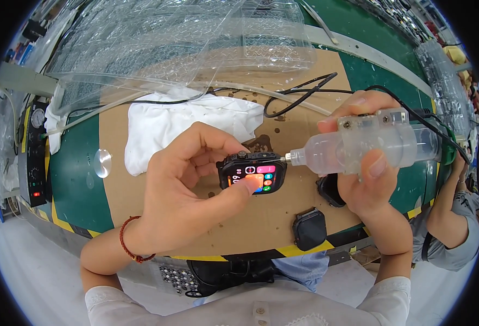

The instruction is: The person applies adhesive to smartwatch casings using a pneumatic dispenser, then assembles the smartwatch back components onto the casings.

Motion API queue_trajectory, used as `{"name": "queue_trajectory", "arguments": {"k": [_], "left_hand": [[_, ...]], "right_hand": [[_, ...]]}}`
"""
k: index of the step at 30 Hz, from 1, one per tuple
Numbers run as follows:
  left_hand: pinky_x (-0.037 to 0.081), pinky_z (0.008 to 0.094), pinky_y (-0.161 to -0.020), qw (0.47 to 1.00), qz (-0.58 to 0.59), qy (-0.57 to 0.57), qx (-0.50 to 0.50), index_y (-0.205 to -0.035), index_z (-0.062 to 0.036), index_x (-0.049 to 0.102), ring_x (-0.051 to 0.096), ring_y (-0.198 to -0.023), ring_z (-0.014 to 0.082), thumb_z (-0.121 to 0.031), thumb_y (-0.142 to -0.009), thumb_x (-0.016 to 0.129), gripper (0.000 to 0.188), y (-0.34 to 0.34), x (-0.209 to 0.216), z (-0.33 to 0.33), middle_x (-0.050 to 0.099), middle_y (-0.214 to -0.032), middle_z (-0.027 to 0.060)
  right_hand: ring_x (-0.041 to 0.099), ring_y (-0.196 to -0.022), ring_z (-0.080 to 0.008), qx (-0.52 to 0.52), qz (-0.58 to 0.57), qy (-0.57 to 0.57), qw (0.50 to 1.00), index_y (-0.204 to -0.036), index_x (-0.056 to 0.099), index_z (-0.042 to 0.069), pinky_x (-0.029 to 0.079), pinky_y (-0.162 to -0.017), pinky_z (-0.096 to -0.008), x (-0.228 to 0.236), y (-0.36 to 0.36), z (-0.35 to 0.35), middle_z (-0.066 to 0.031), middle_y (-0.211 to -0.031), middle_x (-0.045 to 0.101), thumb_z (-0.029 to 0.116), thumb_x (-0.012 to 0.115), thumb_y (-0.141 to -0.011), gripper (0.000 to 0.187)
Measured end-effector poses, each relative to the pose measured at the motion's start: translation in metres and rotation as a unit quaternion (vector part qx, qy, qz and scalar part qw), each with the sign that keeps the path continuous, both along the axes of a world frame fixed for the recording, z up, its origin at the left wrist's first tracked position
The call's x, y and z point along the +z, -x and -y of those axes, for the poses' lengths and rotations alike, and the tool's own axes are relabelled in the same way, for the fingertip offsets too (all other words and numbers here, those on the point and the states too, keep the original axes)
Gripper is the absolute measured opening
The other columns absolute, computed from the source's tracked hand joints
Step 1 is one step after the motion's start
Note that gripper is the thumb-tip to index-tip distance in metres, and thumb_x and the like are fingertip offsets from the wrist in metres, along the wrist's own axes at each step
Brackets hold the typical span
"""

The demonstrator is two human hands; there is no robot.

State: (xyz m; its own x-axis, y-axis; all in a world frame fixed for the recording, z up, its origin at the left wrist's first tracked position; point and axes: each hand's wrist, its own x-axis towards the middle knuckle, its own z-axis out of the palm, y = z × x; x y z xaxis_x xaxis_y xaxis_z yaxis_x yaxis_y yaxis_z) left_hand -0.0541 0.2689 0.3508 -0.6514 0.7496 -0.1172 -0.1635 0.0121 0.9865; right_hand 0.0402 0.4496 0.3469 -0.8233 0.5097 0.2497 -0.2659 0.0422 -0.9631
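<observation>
A strapless black smartwatch [275, 179] with a lit, colourful screen is pinched in my left hand [182, 187], its thumb resting on the glass and the fingers behind the upper edge. My right hand [367, 190] is wrapped round a clear dispensing syringe [326, 152] held on its side. The syringe's metal tip points left and meets or nearly meets the watch's right edge; I cannot tell whether they touch. Below the syringe lie two dark-screened watch bodies, one watch [310, 229] near the table's front edge and another watch [329, 190] partly hidden by my right hand.
A white cloth [169, 127] lies on the stained cardboard sheet [117, 190], beside a small shiny disc [102, 163]. Clear plastic trays [180, 43] are stacked behind. A black cable [304, 89] loops across to the syringe. A black control box [36, 157] stands left; a co-worker's arm [448, 212] is right.
</observation>
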Motion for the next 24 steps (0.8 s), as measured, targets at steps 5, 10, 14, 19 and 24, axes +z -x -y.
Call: {"name": "queue_trajectory", "arguments": {"k": [5, 10, 14, 19, 24], "left_hand": [[0.043, 0.022, -0.074, 1.0, -0.019, 0.0, -0.019, -0.095, 0.0027, 0.048, 0.054, -0.083, 0.0097, 0.004, -0.07, 0.064, 0.03, 0.004, -0.002, 0.007, 0.056, -0.092, 0.0083], [0.044, 0.0222, -0.073, 1.0, -0.01, -0.002, -0.011, -0.093, 0.0021, 0.05, 0.056, -0.081, 0.0087, 0.001, -0.071, 0.066, 0.028, 0.008, 0.003, 0.007, 0.058, -0.089, 0.0069], [0.045, 0.0237, -0.073, 0.994, -0.002, 0.039, -0.101, -0.097, 0.0034, 0.049, 0.055, -0.084, 0.0109, 0.005, -0.072, 0.063, 0.029, 0.004, 0.011, -0.003, 0.056, -0.094, 0.0091], [0.044, 0.0292, -0.073, 0.978, 0.004, -0.041, -0.205, -0.087, 0.0013, 0.052, 0.053, -0.08, 0.0173, 0.002, -0.062, 0.072, 0.032, 0.009, 0.005, -0.009, 0.055, -0.086, 0.011], [0.045, 0.0286, -0.075, 0.942, 0.076, -0.094, -0.312, -0.093, -0.0002, 0.052, 0.055, -0.082, 0.0171, 0.001, -0.067, 0.068, 0.03, -0.027, 0.057, -0.077, 0.057, -0.089, 0.0105]], "right_hand": [[0.055, -0.079, -0.0164, 0.013, -0.014, -0.012, 1.0, -0.102, 0.042, 0.002, 0.047, -0.065, -0.0261, -0.005, 0.005, 0.005, -0.01, -0.086, 0.05, 0.047, 0.064, -0.069, 0.06], [0.057, -0.075, -0.0176, 0.051, -0.003, 0.042, 0.998, -0.104, 0.042, 0.003, 0.049, -0.054, -0.0257, 0.006, 0.008, 0.002, -0.0115, -0.088, 0.053, 0.045, 0.063, -0.072, 0.058], [0.06, -0.07, -0.0144, 0.062, -0.06, 0.233, 0.969, -0.103, 0.047, 0.003, 0.049, -0.05, -0.0243, 0.009, 0.009, -0.018, -0.0086, -0.084, 0.059, 0.012, 0.059, -0.081, 0.027], [0.055, -0.056, -0.012, 0.15, 0.004, 0.321, 0.935, -0.095, 0.051, 0.004, 0.05, -0.053, -0.0259, -0.02, 0.029, -0.036, -0.0041, -0.076, 0.056, 0.026, 0.061, -0.082, 0.028], [0.056, -0.076, -0.0131, 0.289, 0.013, 0.328, 0.9, -0.1, 0.049, 0.004, 0.048, -0.068, -0.0287, -0.025, 0.027, -0.036, -0.0057, -0.088, 0.055, 0.03, 0.057, -0.084, 0.032]]}}
